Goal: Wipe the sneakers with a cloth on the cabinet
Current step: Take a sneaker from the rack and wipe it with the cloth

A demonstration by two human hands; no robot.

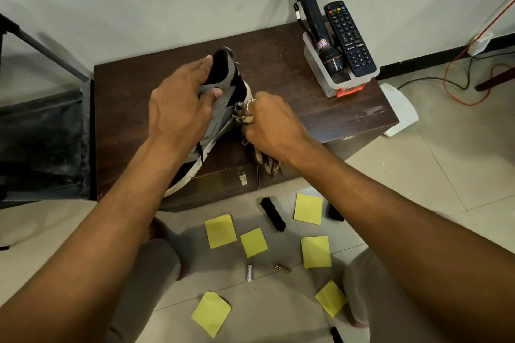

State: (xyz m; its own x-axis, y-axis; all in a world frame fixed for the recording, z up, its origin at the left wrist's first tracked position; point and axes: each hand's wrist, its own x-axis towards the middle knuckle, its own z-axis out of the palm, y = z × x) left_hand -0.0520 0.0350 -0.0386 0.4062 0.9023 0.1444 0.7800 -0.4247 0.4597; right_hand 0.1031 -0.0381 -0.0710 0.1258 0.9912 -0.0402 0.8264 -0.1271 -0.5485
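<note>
Grey sneaker [220,111] on the cabinet [292,64] gripped by left hand [178,108], right hand [273,125] clutching cloth [245,119] against its side; wiping judged under way, unfinished.

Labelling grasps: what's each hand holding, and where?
Left hand grips the sneaker round its collar; right hand grips the bunched cloth at the sneaker's side.

My left hand [178,108] and forearm cover the midsection and toe of the grey-and-black white-soled sneaker [223,86]. My right hand [271,122] conceals most of the tan frayed cloth [266,163]; only ragged ends show. My right forearm hides part of a small black block [335,213], and the print on the white cylindrical battery [249,273] is too small to read.
</note>
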